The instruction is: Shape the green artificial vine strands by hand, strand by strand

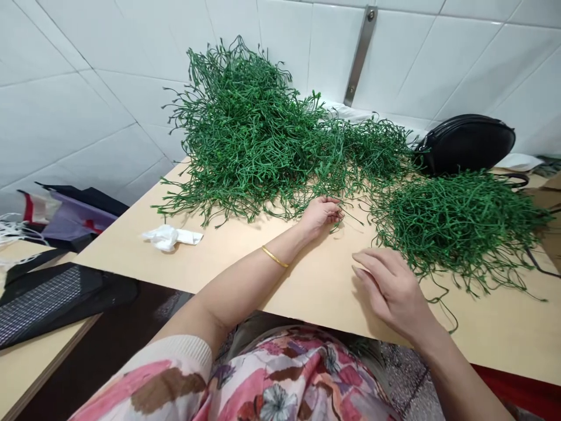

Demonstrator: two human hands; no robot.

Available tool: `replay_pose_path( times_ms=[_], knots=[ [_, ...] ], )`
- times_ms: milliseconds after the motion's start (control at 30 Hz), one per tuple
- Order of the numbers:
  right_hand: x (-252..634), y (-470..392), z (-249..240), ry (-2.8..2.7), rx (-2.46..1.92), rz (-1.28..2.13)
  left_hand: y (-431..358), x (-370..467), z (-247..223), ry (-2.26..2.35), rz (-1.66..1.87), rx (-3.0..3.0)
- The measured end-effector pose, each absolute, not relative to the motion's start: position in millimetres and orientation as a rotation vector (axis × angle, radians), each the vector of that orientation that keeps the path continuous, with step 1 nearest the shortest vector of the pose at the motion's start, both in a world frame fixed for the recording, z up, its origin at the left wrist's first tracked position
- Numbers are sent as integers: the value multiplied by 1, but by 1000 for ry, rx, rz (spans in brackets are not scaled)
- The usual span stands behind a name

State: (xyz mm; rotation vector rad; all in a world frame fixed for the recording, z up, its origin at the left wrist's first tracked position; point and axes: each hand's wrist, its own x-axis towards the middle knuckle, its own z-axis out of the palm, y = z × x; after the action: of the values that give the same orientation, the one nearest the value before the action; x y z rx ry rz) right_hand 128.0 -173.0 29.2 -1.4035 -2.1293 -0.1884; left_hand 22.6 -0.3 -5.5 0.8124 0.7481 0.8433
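Observation:
My left hand, with a gold bangle on its wrist, is pinched on a thin green stem at the front edge of a large heap of green stems. The stem's end sticks out to the right of the fingers. Closer to the table's front edge, my right hand hovers with its fingers bent and the thumb apart, nothing visible in it. Beside it on the right lies a second pile of green stems. The stems are wiry with small forked tips and look artificial.
A crumpled white tissue lies on the wooden table, left of my arm. Behind the right pile rests a black bag. White tiles with a metal bracket rise behind. Dark folded items and a mesh piece sit at far left.

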Motion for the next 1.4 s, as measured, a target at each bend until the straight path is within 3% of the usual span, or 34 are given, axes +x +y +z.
replay_pose_path(
  times_ms=[200,333,467,800,1400],
  knots=[
    [172,-237,-7,-1684,-1907,-723,-1,21,-6,738,843,799],
    [182,-258,-35,-1577,-2215,-576,-1,20,-6,715,841,788],
    [166,-243,-46,-1771,-2058,-422,-2,19,-3,718,837,788],
    [171,-152,-15,-2155,-2034,-704,-4,17,3,725,849,792],
    [238,-89,-12,-2271,-1900,-776,-2,16,3,672,825,719]
  ],
)
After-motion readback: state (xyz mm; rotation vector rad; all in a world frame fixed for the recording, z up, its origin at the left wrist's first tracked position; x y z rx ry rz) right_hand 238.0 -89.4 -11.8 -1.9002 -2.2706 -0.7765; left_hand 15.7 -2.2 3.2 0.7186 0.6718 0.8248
